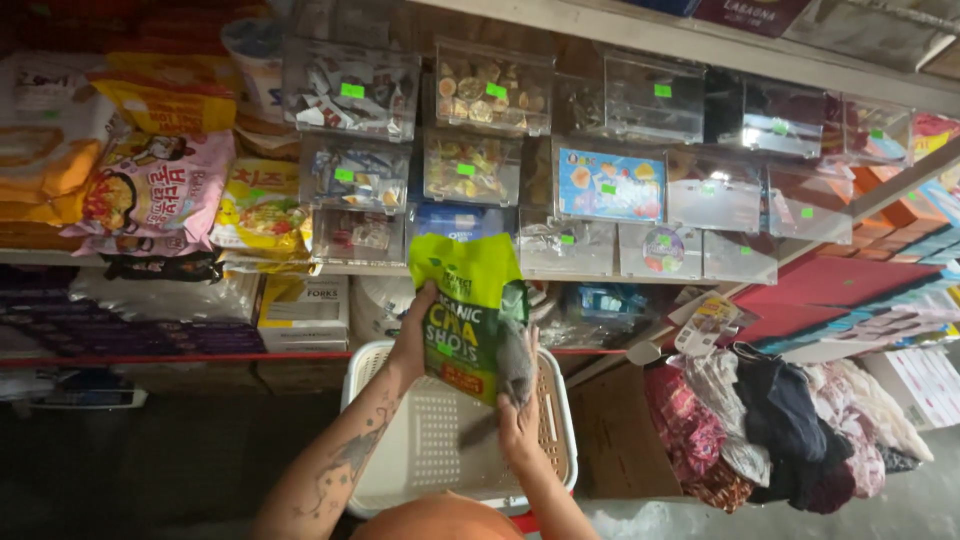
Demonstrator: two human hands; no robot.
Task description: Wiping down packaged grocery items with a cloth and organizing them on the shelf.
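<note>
I hold a green snack pouch (468, 300) upright above a white perforated plastic basket (430, 440). My left hand (412, 335) grips the pouch's left edge. My right hand (520, 400) holds its lower right corner together with a small grey cloth (516, 360). The basket sits just below both hands, in front of the shelves.
Clear plastic bins (490, 90) of small sweets fill the shelves ahead. Large snack and noodle packs (150, 190) stack at left. A pile of folded cloths (780, 420) lies at lower right, beside a cardboard box (615, 430). Dark floor (150, 470) lies at lower left.
</note>
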